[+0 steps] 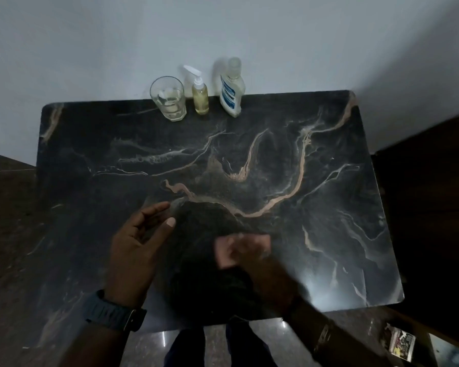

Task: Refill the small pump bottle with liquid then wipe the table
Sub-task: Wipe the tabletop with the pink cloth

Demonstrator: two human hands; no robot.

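Right hand (pixel 243 250) blurred, fingers curled around dark cloth (pixel 207 260) on table (pixel 329 181); left hand (pixel 141 242) loosely spread.

Dark marble table (pixel 289 154) against a pale wall, glass (pixel 168 98), pump bottle (pixel 199 94) and mouthwash bottle (pixel 232 89) upright in a row at its far edge, left hand (pixel 137 245) open, blurred right hand (pixel 243 250) gripping a dark cloth (pixel 210 287) near the front edge.
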